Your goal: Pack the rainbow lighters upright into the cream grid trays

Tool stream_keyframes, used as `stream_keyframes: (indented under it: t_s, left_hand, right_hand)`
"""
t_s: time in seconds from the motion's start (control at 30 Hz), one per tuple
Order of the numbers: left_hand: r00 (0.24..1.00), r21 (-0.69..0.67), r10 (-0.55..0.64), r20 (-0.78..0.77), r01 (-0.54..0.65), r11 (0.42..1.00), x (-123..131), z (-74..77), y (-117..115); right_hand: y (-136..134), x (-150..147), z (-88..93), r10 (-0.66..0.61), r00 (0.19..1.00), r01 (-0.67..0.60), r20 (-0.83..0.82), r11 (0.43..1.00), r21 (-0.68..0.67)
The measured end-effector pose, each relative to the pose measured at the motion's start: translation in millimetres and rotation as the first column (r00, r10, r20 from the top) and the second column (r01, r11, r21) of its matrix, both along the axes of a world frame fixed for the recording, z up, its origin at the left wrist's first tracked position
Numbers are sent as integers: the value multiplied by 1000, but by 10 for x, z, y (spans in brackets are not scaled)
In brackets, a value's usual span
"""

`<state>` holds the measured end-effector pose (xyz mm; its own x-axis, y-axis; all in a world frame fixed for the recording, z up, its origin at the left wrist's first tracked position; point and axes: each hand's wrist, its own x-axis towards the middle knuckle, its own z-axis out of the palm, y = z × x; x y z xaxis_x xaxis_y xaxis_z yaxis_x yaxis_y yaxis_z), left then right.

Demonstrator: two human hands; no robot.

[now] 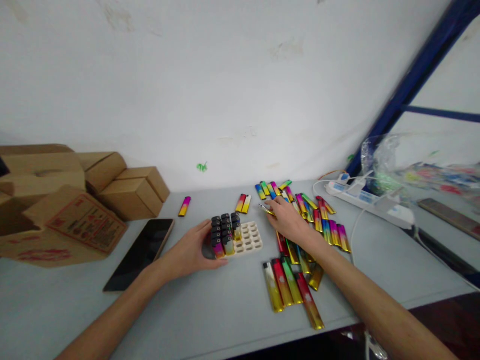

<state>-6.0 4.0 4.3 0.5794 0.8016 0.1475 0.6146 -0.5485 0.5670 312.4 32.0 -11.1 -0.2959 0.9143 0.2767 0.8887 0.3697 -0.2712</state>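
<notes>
A white tray with slots (252,237) stands on the table, and upright lighters with black tops (226,229) fill its left part. The slots on its right side show bare. Around the tray's left end, my left hand (191,247) is closed, thumb along the near edge. To the right of the tray, my right hand (287,217) pinches a lighter (266,209) with a shiny metal end toward the tray. Many loose colourful lighters (287,282) lie under and around my right forearm. Two lighters (243,203) lie behind the tray.
A dark phone (140,255) lies left of my left hand, with cardboard boxes (131,192) behind it. One lighter (184,206) rests near the wall. At the right are a white power strip (371,202) with cables and a clear plastic bag (431,175).
</notes>
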Motion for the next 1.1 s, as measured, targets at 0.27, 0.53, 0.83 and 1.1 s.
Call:
stream_keyframes:
  t_s: [0.27,0.53,0.83,1.1]
  left_hand:
    - [1000,2,-1,12,1,1000,-3,-9,-3]
    - [1000,-9,-8,-11,8,1000,-18,-31,-1]
    - [1000,2,-17,2,17,1000,-11,-27,6]
    - [1000,24,-12,-4,12,1000,-17,-24,3]
  right_hand:
    - [-82,-127,127,142,652,-343,-745,931,-122]
    - [-223,-301,206,-6,484,-426,-875,872,-242]
    - [-300,-359,267,-12,722,-19,-692,999,-37]
    - [-283,-345,275,-22,730,-3,-683,999,-35]
